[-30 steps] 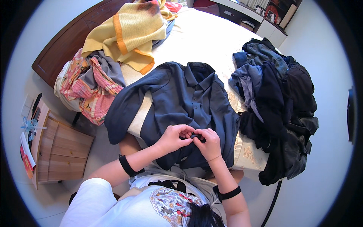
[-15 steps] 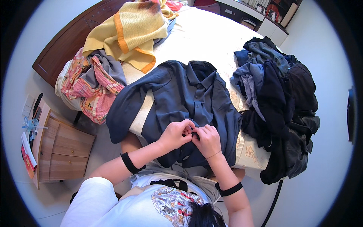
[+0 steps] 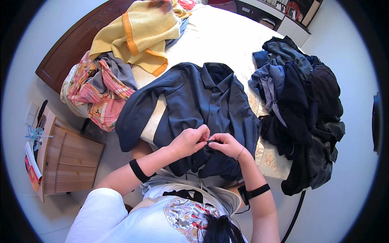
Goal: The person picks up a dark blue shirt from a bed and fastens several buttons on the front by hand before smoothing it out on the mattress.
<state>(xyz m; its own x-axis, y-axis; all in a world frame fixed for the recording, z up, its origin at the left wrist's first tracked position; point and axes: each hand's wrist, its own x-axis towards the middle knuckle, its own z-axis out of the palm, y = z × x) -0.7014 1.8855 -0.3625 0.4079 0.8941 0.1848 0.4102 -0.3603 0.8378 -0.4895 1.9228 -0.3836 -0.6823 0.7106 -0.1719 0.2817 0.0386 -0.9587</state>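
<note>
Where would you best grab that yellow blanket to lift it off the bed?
Probably the orange-trimmed corner of the yellow blanket, coming from the near side: that corner hangs free toward the blue shirt, while the far part is bunched up by the headboard.

Bright daylight falls across a bed (image 3: 227, 36) with a cream, patterned cover. A dark wooden headboard (image 3: 77, 44) runs up to the left of the hands. A light wooden nightstand (image 3: 67, 160) with drawers stands lower left on the pale floor (image 3: 344, 190). White shelving (image 3: 283, 18) sits far beyond.

Shirt (image 3: 202, 105) placket under hands (image 3: 210, 142) hidden; fingertips' grip unclear
</note>
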